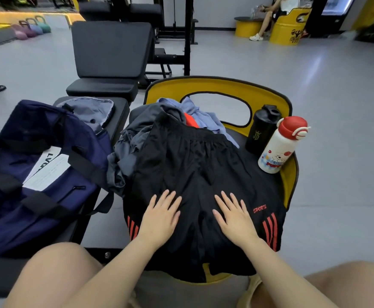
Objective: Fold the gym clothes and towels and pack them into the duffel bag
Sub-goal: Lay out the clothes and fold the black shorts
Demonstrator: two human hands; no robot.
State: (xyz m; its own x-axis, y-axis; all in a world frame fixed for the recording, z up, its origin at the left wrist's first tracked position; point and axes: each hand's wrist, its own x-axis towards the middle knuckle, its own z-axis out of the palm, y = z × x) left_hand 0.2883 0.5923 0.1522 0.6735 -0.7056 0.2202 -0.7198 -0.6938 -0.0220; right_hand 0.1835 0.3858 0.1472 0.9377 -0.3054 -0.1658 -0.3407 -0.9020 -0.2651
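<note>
Both hands lie flat, palms down, on a pair of black sports shorts [195,174] spread over the seat of a yellow chair [217,85]. The left hand [161,216] has its grip fully apart, fingers straight and slightly fanned, pressing the cloth and holding nothing. The right hand [234,216] is the same: grip apart, fingers straight, resting on the fabric just beside the red word "SPORTS" and above the red stripes at the hem. The two hands are near each other but apart, with a fold of black cloth between them.

Beyond the fingertips, at the far side of the shorts, sits a heap of unfolded clothes: a grey garment [128,152] off to the left of the left hand, a light blue garment [206,117] and a bit of red-orange cloth [189,121] farther back.

Left of the left hand, well apart from it, the navy duffel bag [37,170] rests on a black bench surface [117,107], its black straps lying across it.

Right of and beyond the right hand, a black shaker bottle [262,130] and a white bottle with a red cap [281,145] stand on the chair seat, touching each other
</note>
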